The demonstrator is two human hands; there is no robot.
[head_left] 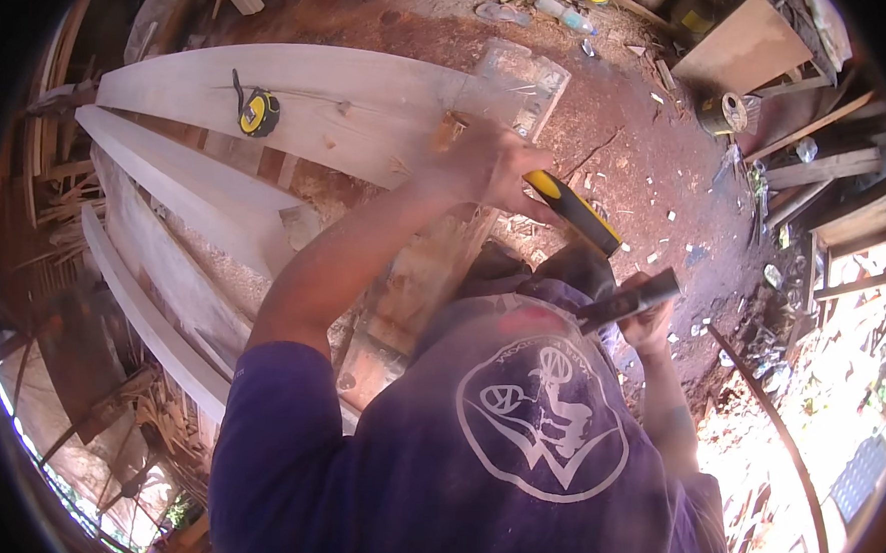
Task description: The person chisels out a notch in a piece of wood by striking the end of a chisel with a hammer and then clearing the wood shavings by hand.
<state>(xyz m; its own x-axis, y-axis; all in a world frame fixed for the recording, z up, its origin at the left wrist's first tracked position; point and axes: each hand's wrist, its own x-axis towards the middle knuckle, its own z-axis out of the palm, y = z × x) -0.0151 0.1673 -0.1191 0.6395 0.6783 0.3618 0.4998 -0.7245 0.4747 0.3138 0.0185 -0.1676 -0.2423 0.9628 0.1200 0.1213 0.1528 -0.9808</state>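
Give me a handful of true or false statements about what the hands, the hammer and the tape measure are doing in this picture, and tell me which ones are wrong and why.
1. The left hand grips a tool with a yellow and black handle. True.
2. The tape measure is held in the right hand. False: it lies on the pale plank, away from both hands.
3. The right hand holds a dark, slim tool. True.
4. The person wears a red shirt. False: the shirt is purple with a white emblem.
5. The ground is reddish earth strewn with wood chips. True.
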